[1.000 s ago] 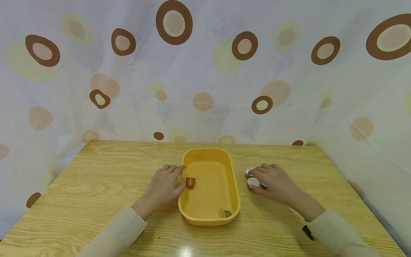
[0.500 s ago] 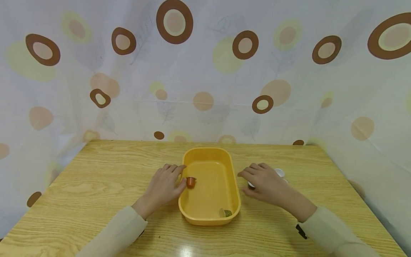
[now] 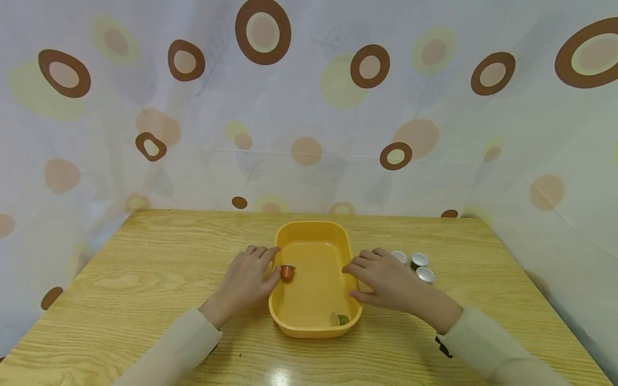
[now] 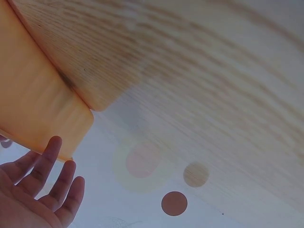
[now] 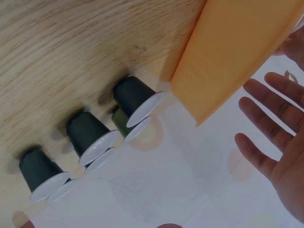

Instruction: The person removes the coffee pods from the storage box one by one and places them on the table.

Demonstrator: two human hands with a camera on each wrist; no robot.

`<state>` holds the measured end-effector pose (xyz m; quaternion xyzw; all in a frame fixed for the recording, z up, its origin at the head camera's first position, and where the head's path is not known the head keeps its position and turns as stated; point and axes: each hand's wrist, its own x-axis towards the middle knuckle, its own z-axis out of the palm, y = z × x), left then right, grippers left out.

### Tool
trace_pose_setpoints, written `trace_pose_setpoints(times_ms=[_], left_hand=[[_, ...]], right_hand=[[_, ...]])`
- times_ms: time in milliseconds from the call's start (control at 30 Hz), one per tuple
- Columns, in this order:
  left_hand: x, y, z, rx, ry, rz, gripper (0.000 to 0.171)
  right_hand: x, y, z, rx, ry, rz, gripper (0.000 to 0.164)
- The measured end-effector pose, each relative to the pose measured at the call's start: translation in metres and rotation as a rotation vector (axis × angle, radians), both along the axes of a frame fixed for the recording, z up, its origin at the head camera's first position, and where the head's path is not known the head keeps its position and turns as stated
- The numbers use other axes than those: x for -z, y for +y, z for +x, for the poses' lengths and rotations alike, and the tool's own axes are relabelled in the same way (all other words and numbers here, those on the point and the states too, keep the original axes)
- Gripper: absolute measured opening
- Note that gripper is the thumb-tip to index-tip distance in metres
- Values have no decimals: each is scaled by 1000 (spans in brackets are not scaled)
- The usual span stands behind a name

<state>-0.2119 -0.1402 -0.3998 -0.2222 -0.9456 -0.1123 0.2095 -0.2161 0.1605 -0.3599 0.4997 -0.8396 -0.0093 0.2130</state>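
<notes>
A yellow plastic tray (image 3: 314, 332) lies lengthwise between my two hands. Inside it, an orange coffee capsule (image 3: 287, 273) is by the left wall and a green one (image 3: 343, 320) lies on its side in the near right corner. My left hand (image 3: 243, 284) rests at the left rim, fingers loosely extended; the left wrist view has its fingers (image 4: 47, 166) beside the tray's outer wall. My right hand (image 3: 386, 281) reaches over the right rim with fingers spread, and nothing shows between them. In the right wrist view its fingers (image 5: 266, 118) are apart and relaxed.
Several dark capsules with white lids, such as this capsule (image 5: 88, 137), stand lids up on the wooden table (image 3: 169, 268) right of the tray. The head view shows a white-lidded capsule (image 3: 419, 261) behind my right hand. A patterned sheet (image 3: 309, 107) hangs behind the table.
My right hand has moved left from among the white-lidded capsules to the tray's right rim, uncovering capsules behind it. My left hand, the tray and the capsules inside have stayed put.
</notes>
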Motion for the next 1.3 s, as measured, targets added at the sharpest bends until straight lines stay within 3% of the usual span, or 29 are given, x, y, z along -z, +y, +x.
trace_pose_setpoints(times_ms=[233,600,867,1300], left_hand=[[0,0,0,-3,0,0,37],[0,1,0,-11,13,-2,37],[0,1,0,-11,12,-1,37],[0,1,1,-9,12,3,36]], right_hand=[[-3,-7,1,-22,-16,68,38],[-7,-20,5,-81,-142,140,38],[-6,-26,6,-85,-141,228,43],[-4,-36,5,-101,-192,284,47]])
